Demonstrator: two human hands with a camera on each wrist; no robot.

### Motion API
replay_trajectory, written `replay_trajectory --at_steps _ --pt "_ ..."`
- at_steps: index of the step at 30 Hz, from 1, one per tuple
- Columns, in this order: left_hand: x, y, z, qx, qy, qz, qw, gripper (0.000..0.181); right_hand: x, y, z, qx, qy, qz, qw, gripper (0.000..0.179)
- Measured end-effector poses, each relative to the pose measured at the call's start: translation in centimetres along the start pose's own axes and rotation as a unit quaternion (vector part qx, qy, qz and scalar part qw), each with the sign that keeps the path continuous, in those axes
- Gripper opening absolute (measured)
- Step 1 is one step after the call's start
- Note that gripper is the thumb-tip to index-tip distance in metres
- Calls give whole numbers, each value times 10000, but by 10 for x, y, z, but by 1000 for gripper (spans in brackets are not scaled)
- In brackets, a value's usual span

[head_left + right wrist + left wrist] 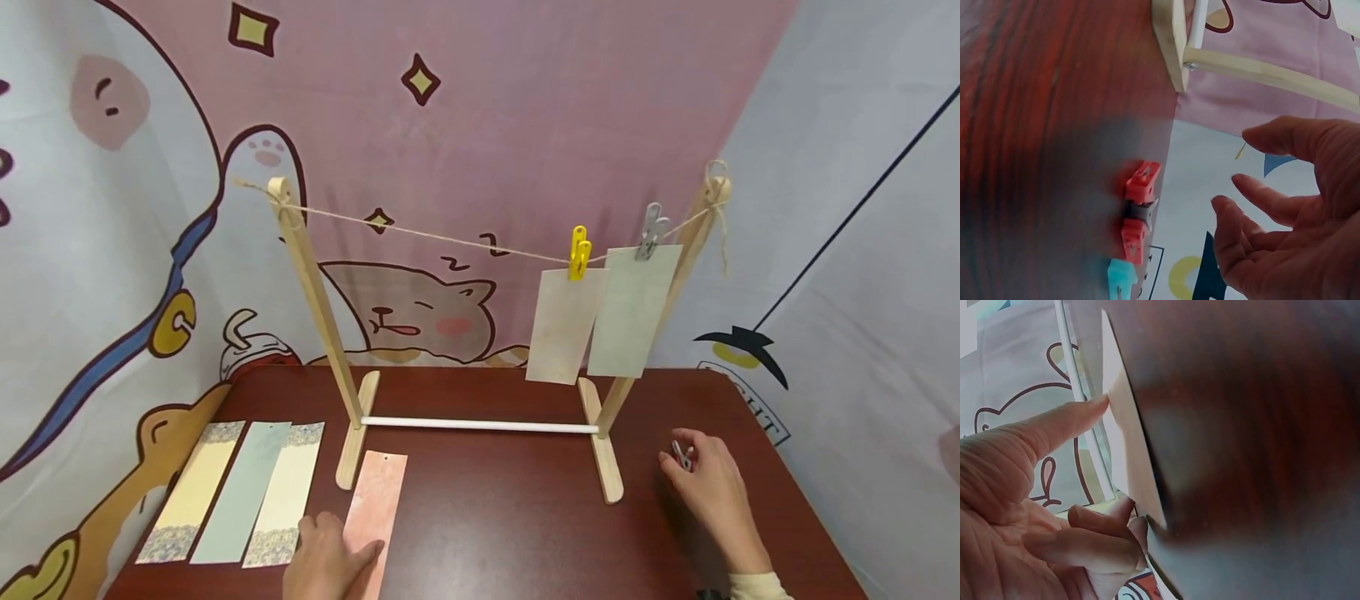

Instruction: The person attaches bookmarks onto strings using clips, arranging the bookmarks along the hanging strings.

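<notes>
My left hand (326, 557) reaches across a pink paper strip (375, 498) with a small hole at its top. In the left wrist view, the straight thumb touches the strip (1124, 434), while the other fingers are bent near the tabletop beside it. To the left lie a yellow strip (197, 483), a grey-green strip (243, 492) and a cream strip (291, 492). My right hand (712, 483) hovers at the right, fingers spread and holding nothing. Red clothespins (1135, 244) and a turquoise clothespin (1122, 275) lie close to it, apart from the fingers.
A wooden stand (318, 312) carries a sagging string (442, 236). A yellow clothespin (578, 252) holds one pale card (566, 329) on it, and a grey clothespin (651, 233) holds another pale card (633, 317). A white rod (480, 425) joins the feet. Behind hangs a cartoon cloth (525, 108).
</notes>
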State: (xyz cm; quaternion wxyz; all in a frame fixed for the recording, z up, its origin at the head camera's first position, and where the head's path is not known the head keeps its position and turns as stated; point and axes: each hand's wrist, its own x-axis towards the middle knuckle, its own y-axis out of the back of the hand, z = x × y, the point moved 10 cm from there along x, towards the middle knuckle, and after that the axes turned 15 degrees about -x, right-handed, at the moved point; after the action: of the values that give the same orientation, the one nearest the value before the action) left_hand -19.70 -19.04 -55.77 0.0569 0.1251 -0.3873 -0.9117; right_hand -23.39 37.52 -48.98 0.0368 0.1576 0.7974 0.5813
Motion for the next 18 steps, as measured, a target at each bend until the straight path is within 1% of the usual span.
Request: replay_trajectory --at_steps 4,7,9,13,16,18 --pt "1 -2 -2 -6 130 -110 9999 73 2 -4 5 -200 80 -135 9997 52" --pt "4 -6 -10 -139 194 -197 9995 60 3 -5 9 -266 73 -113 9996 51" --pt "9 -9 -21 -200 277 -233 9991 53 4 -5 10 -293 115 -103 9995 50" --pt "22 -17 -42 -268 57 -167 9995 45 5 -5 11 -384 260 -96 9989 49" --pt "28 -23 -53 -319 -226 -146 9991 43 5 -5 15 -446 275 -82 9986 50" --pt "29 -26 -60 -380 -234 -192 9988 41 6 -6 18 -459 250 -114 9986 51"
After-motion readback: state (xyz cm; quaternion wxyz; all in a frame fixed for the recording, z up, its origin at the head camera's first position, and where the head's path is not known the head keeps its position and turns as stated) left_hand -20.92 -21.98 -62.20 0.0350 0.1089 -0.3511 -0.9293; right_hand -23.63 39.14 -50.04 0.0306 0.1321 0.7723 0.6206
